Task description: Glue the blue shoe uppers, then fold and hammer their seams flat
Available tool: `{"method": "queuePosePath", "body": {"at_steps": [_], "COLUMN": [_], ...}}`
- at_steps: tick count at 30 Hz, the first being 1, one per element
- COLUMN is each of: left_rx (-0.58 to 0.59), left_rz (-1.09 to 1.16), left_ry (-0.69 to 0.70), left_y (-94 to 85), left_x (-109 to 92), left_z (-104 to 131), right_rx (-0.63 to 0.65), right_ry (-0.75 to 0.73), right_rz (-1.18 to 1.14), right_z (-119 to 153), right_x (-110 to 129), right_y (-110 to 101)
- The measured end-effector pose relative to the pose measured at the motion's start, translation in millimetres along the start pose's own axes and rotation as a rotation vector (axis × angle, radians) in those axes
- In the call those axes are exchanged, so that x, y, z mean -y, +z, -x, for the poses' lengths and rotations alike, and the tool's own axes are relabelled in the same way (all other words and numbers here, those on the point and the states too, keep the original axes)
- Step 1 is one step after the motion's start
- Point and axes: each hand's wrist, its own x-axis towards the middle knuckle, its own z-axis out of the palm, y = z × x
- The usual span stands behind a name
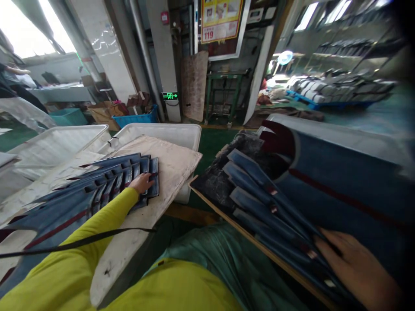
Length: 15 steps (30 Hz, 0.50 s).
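Observation:
On the left board (pixel 168 151) lies an overlapping row of blue denim garments (pixel 106 183) with dark red trim. My left hand (pixel 142 183) reaches onto the nearest end of this row, fingers closed at the edge of a denim garment. To the right, more blue denim garments (pixel 330 172) with a dark red stripe and curved cut-outs are piled on a dark-topped board (pixel 215 183). Several narrow folded ends with small pale labels fan out there. My right hand (pixel 353 259) curls around one of these folds; its fingertips are partly hidden by cloth.
White plastic tubs (pixel 162 128) stand behind the left board. Farther back are a blue crate (pixel 138 117), a green metal stand (pixel 223 93) and a leaning wooden board (pixel 193 86). Wrapped bundles sit on a blue pallet (pixel 324 103). Another person (pixel 19 95) is at far left. A dark strap (pixel 97 236) crosses my left sleeve.

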Motion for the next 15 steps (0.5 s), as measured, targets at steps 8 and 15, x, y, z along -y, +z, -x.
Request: {"method": "queuePosePath", "body": {"at_steps": [8, 15], "left_rx": [0.095, 0.098], "left_rz": [-0.106, -0.243], "left_ry": [0.159, 0.089], "left_y": [31.2, 35.7], "left_x": [-49, -35], "left_z": [32, 74], "right_rx": [0.065, 0.061], "right_ry": [0.016, 0.031], "right_rz": [-0.05, -0.022], "right_z": [7, 6], "right_x": [15, 12], "right_y": [-12, -9]}}
